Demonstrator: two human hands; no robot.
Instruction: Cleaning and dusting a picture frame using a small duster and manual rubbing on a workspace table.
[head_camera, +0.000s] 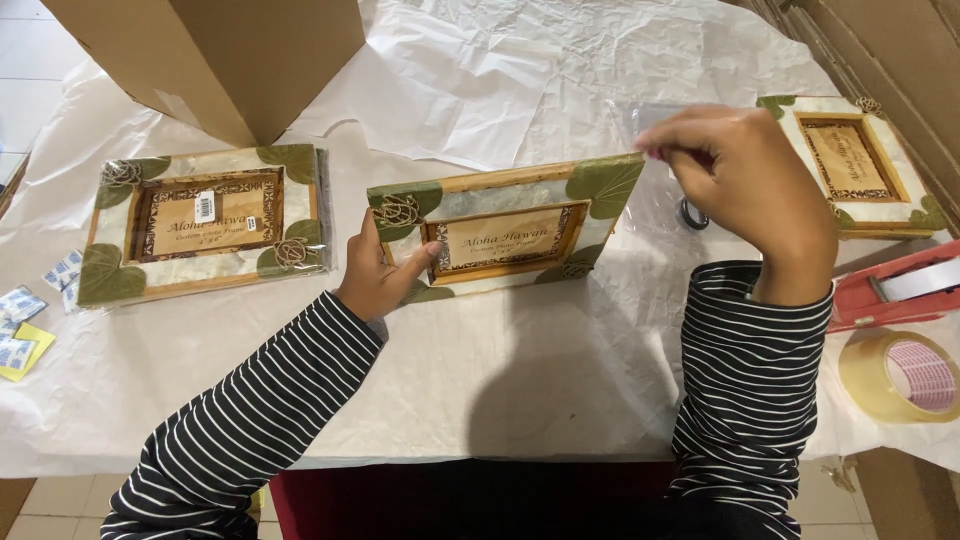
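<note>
A decorated picture frame with green leaf corners and a wooden border stands tilted on edge at the table's middle. My left hand grips its lower left corner, thumb on the front. My right hand is raised beside the frame's upper right corner, fingers pinched on a clear plastic wrap that is hard to make out. Both arms wear black-and-white striped sleeves.
A second wrapped frame lies at the left, a third frame at the right. A cardboard box stands at the back left. A red tape dispenser and a tape roll sit at the right edge. Small packets lie far left on white paper.
</note>
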